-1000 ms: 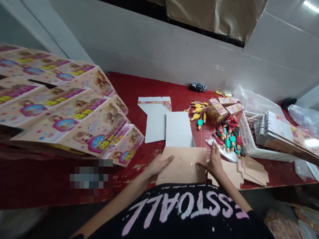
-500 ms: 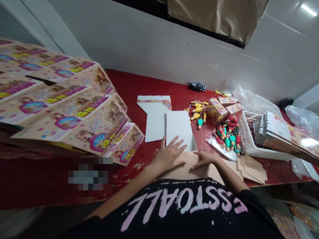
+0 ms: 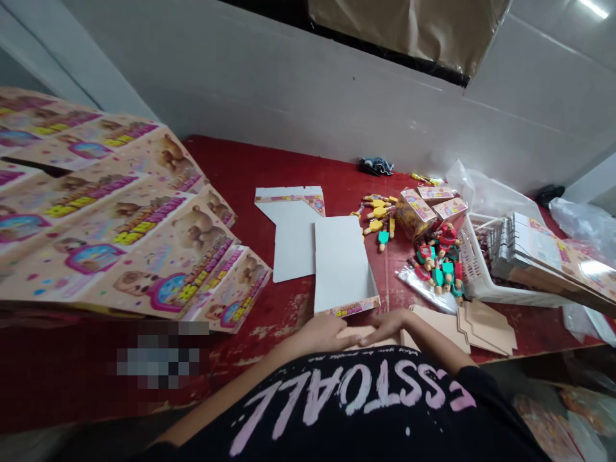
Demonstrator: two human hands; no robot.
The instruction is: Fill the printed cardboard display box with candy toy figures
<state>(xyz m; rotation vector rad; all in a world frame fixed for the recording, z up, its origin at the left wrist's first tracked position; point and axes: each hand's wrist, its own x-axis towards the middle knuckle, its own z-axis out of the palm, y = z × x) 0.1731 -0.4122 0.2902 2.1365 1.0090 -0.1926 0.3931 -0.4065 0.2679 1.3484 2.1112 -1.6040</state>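
Both hands press a tan cardboard sheet at the counter's near edge.

The left hand [image 3: 321,332] and right hand [image 3: 391,321] lie flat, fingers together, on the plain tan sheet [image 3: 364,332] at lower centre, pinning it against the worn red counter [image 3: 269,167]. Just beyond stands a stiff white open tray [image 3: 341,269]; glossy printed box blanks [image 3: 144,237] fan out at left.

packing workshop | stacked printed cartons [image 3: 120,218] | loose toys [image 3: 440,263] | flat box blanks [image 3: 548,253] in basket
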